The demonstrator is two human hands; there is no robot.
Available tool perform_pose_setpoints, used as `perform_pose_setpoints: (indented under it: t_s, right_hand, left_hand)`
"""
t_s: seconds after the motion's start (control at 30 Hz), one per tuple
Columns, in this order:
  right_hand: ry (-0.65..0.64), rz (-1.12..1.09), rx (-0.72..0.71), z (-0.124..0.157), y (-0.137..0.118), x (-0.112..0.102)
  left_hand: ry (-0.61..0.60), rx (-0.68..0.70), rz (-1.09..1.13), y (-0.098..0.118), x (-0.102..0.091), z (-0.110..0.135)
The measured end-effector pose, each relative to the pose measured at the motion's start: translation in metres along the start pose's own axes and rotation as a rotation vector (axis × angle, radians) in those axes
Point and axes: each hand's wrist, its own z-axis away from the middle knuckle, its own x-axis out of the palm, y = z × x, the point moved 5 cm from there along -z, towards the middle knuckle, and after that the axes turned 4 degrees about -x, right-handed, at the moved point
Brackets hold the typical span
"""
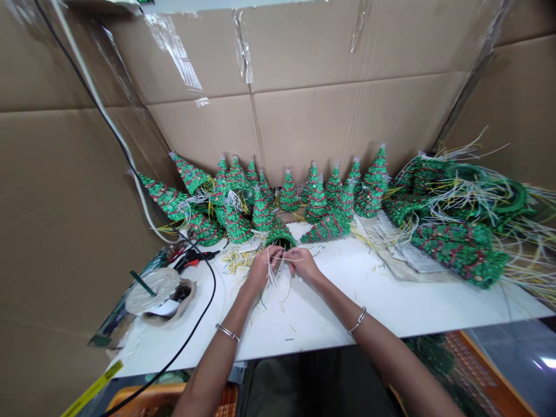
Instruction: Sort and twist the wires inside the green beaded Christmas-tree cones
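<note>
A small green tinsel Christmas tree [281, 229] lies on its side, its hollow open base facing me. Thin white wires [271, 275] come out of that base. My left hand [263, 266] is closed on a bunch of these wires at the left of the opening. Close beside it, my right hand [303, 263] pinches a wire end with thumb and finger. The fingertips of both hands nearly meet in front of the base. Another tree with red garland [328, 227] lies just to the right.
Several decorated trees [315, 200] stand along the cardboard wall [313, 127]. Larger trees with long loose wires [460, 249] are heaped at right. Yellow wire clippings [238, 260], a red-and-black tool [193, 260], a wire spool [153, 289] and a black cable [214, 284] lie at left. Orange crates [486, 370] sit below the table.
</note>
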Motion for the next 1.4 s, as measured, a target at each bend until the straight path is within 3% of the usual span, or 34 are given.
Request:
perform_pose_setpoints:
  t_s: [0.17, 0.37, 0.53, 0.63, 0.8, 1.0, 1.1, 1.27, 1.4]
  right_hand:
    - [-0.055, -0.263, 0.032, -0.001, 0.001, 0.002]
    - [-0.028, -0.284, -0.051, -0.002, 0.002, 0.01]
    - [-0.011, -0.247, -0.022, -0.003, 0.007, 0.009]
    - [0.017, -0.038, 0.001, 0.0, 0.002, 0.0]
    - [-0.027, 0.538, -0.009, 0.011, -0.021, -0.012]
    - [0.143, 1.027, -0.082, 0.017, -0.047, -0.026]
    - [0.135, 1.117, -0.074, 0.02, -0.049, -0.025]
    - [0.053, 1.176, -0.074, 0.023, -0.048, -0.014]
    - [0.049, 1.233, -0.095, 0.024, -0.048, -0.012]
  left_hand:
    - [-0.004, 0.034, -0.028, 0.001, 0.0, 0.003]
    - [-0.003, 0.041, -0.071, 0.002, 0.002, 0.004]
    - [0.03, 0.062, -0.072, 0.004, 0.0, 0.005]
    - [0.089, 0.039, -0.041, 0.004, -0.004, 0.005]
    - [0.162, 0.014, -0.028, 0.005, -0.007, 0.004]
    - [0.156, 0.037, 0.043, 0.008, -0.006, 0.002]
    - [0.124, 0.038, 0.124, 0.009, -0.004, 0.001]
    - [0.085, -0.112, 0.16, 0.001, 0.002, 0.001]
    - [0.09, -0.135, 0.185, 0.0, 0.003, 0.001]
